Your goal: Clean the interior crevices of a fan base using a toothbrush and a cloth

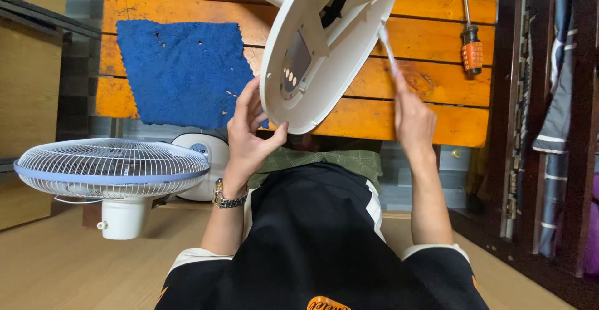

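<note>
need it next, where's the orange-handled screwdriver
In the head view, the orange-handled screwdriver lies at the upper right on the wooden bench, beyond the right hand and right of the white fan base.

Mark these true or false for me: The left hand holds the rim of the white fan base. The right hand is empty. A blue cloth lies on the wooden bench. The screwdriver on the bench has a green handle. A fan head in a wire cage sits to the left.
1. The left hand holds the rim of the white fan base. True.
2. The right hand is empty. False: it grips a slim tool poked into the base.
3. A blue cloth lies on the wooden bench. True.
4. The screwdriver has a green handle. False: it is orange.
5. A caged fan head sits to the left. True.
</note>
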